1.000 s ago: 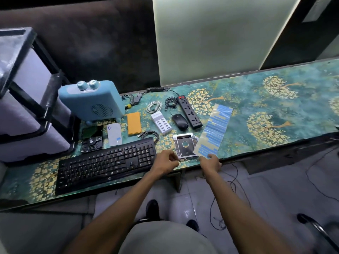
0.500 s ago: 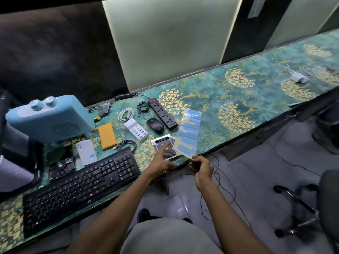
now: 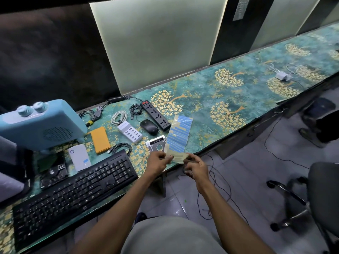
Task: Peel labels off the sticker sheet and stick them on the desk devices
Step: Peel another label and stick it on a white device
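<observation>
Both hands pinch one sticker sheet: left hand, right hand. The tabletop carries one keyboard, one mouse, one power strip.

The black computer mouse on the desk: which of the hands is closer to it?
Left. The left hand sits just below the black computer mouse, near the desk edge; the right hand is farther off, past the edge.

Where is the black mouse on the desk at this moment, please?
In the head view, the black mouse lies on the desk left of centre, between the white multi-port charger and the black power strip, behind the sticker sheet.
</observation>
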Demonstrator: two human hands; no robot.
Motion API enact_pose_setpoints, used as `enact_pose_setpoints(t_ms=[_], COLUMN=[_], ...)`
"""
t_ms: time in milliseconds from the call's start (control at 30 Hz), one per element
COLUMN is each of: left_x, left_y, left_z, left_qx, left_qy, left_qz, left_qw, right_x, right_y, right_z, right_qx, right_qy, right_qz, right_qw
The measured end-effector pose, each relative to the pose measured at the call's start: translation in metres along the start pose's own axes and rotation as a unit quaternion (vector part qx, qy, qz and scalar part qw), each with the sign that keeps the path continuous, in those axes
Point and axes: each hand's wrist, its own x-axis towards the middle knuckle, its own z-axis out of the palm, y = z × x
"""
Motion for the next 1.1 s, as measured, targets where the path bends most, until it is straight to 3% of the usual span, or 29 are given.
enact_pose_setpoints(t_ms=[100,300,400,533,667,800,933,1100], left_x=[0.001,-0.010,-0.017,-0.012,-0.004,-0.002,-0.005,-0.026], left_y=[-0.007,-0.010,-0.004,0.014,0.024,0.025,0.014,0.002], left_z=[0.000,-0.004,-0.007,-0.019,-0.033,-0.032,-0.022,-0.017], left_qx=[-0.027,-0.072,-0.107,-0.215,-0.233,-0.216,-0.178,-0.160], left_qy=[0.018,0.019,0.019,0.015,-0.014,-0.037,-0.020,-0.116], left_qz=[-0.006,-0.037,-0.061,-0.167,-0.222,-0.250,-0.214,-0.201], left_qw=[0.999,0.997,0.992,0.962,0.947,0.943,0.960,0.960], right_x=[0.000,-0.002,-0.005,-0.013,-0.028,-0.038,-0.027,-0.017], right_y=[0.010,0.018,0.020,0.013,0.004,0.001,0.001,-0.008], right_z=[0.002,0.002,0.002,0.004,-0.002,-0.012,-0.016,-0.008], right_qx=[-0.067,-0.083,-0.045,-0.015,0.040,0.063,0.089,0.050], right_qy=[-0.035,-0.035,-0.053,-0.058,-0.109,-0.158,-0.085,-0.002], right_qz=[-0.026,-0.011,0.018,0.053,0.132,0.157,0.106,-0.001], right_qw=[0.997,0.996,0.997,0.997,0.984,0.973,0.987,0.999])
